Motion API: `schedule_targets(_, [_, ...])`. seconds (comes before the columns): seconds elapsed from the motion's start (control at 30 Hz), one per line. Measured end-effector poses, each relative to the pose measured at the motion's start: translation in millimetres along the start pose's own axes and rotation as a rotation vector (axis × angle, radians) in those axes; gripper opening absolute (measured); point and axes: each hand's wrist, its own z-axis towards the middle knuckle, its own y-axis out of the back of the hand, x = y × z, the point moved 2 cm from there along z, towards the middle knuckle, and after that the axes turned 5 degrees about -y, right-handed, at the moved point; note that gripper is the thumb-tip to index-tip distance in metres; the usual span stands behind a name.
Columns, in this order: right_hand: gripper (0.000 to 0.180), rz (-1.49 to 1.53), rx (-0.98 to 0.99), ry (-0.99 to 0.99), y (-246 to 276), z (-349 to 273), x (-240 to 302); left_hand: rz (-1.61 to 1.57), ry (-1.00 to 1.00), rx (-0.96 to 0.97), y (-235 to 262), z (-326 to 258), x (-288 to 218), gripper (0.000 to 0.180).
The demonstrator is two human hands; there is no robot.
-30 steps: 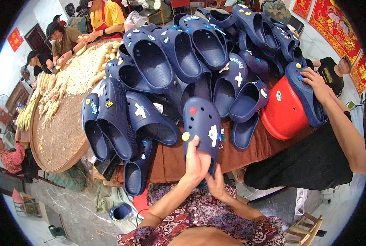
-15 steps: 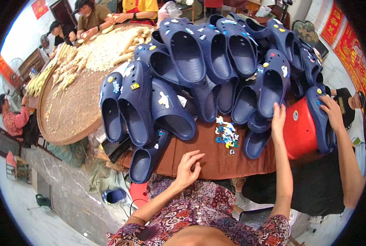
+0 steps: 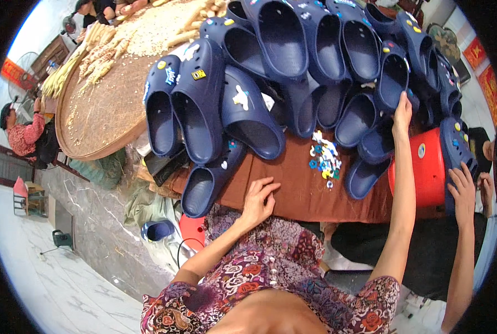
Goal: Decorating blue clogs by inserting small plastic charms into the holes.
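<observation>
My right hand grips the heel edge of a navy clog on the right side of a large pile. That clog has charms on its upper; its far end leans on other clogs. My left hand rests at the near edge of the brown cloth, fingers loosely bent and holding nothing. Between my hands lies a heap of small charms, white, blue, yellow and green. A low navy clog sits beside my right forearm. Nearest to my left hand is another clog.
A red plastic container stands to the right. A co-worker's hand touches an upright navy clog beside it. At left is a round woven tray with kernels and cobs. A single clog lies below the table.
The view has shifted, so the table appears higher and farther right. My right hand has closed on the clog's heel, which now tilts farther away. The co-worker's hand has slid lower on the upright clog.
</observation>
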Motion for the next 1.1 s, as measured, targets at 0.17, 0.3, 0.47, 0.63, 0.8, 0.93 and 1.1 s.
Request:
schedule_targets(0.17, [0.054,-0.422,-0.335,0.358,-12,-76,30,0.006,0.046,-0.019,3,1,-2,0.035])
schedule_targets(0.3, [0.024,-0.256,0.002,0.596,-23,-191,57,-0.025,0.085,-0.029,10,-3,0,0.035])
schedule_targets(0.47, [0.015,-0.366,0.474,0.653,-51,-306,49,-0.135,0.164,-0.073,22,12,-6,0.037])
schedule_targets(0.63, [0.020,-0.291,0.707,0.507,-86,-360,38,0.011,0.019,-0.185,60,21,-35,0.037])
schedule_targets(0.8, [0.036,-0.157,0.723,0.303,-119,-375,27,0.220,0.004,-0.453,96,4,-38,0.028])
schedule_targets(0.93, [0.034,-0.151,0.704,0.238,-126,-380,23,0.334,0.104,-0.565,110,-9,-12,0.028])
schedule_targets(1.1, [0.034,-0.145,0.760,0.232,-118,-395,20,0.269,0.327,-0.368,116,-14,14,0.030])
